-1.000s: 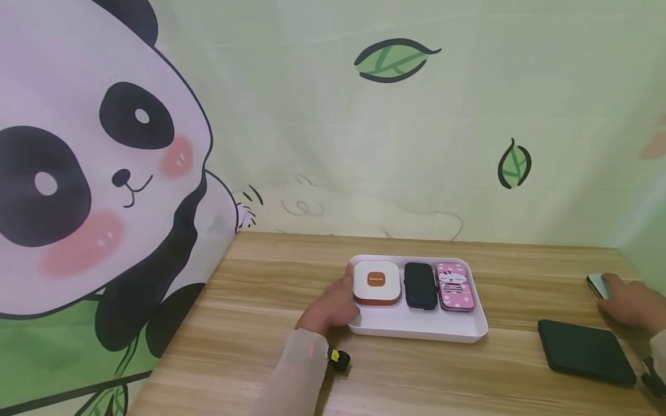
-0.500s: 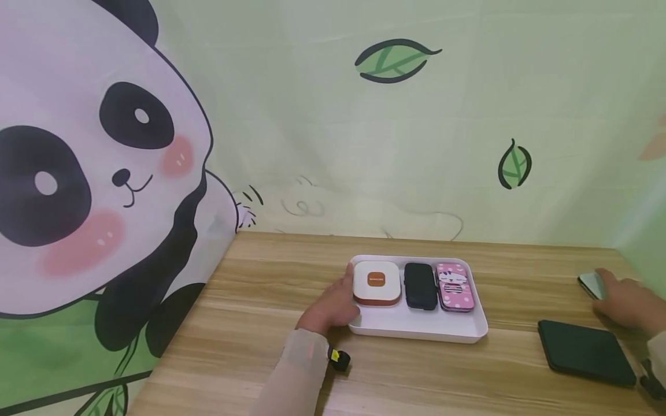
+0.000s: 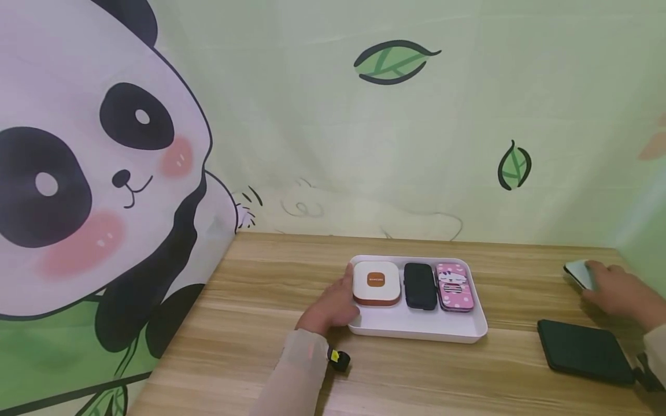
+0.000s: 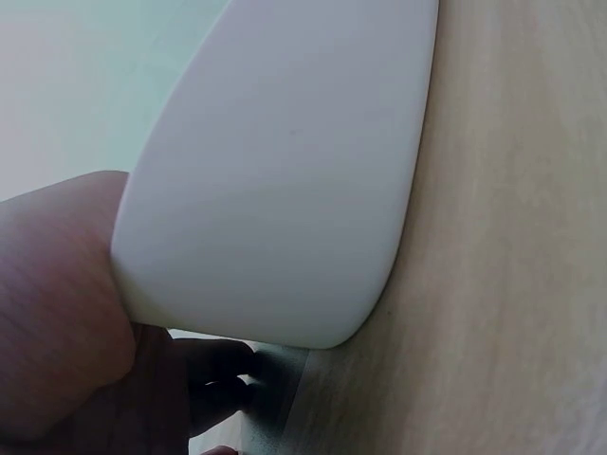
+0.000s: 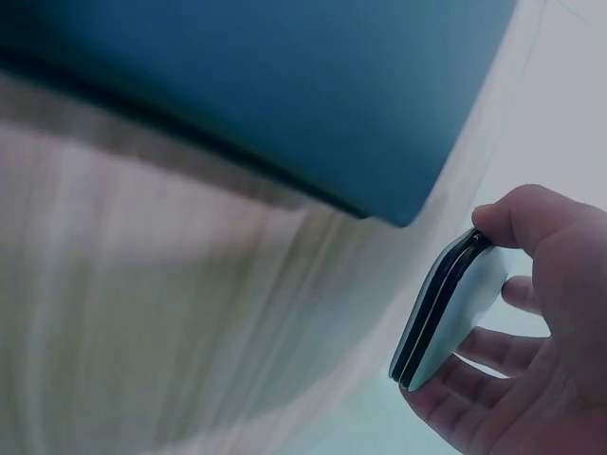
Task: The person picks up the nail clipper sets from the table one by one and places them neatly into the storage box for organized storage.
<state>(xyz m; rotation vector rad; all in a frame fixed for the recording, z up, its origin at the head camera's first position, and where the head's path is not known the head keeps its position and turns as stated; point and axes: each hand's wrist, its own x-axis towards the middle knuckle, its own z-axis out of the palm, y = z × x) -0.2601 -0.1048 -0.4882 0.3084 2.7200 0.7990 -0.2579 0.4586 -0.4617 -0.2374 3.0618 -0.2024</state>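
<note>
At the right of the head view, my right hand [image 3: 621,292] holds a small flat pale green case [image 3: 578,273]. In the right wrist view, thumb and fingers pinch the case [image 5: 460,303] by its edges; it has rounded corners and a dark band round its side. My left hand [image 3: 330,300] grips the left wall of a white tray [image 3: 416,329], thumb over the rim. In the tray lie a white square box [image 3: 366,292] with an orange label, a black case [image 3: 420,286] and a pink cat tin [image 3: 455,289], side by side.
A dark flat rectangular case [image 3: 585,352] lies on the wooden table [image 3: 250,300], just in front of my right hand. Behind the table hangs a pale green cloth [image 3: 322,127] with leaves and a large panda printed on it.
My right hand has moved left across the table with the small pale case, towards the tray. The left hand, the tray and its contents have stayed in place.
</note>
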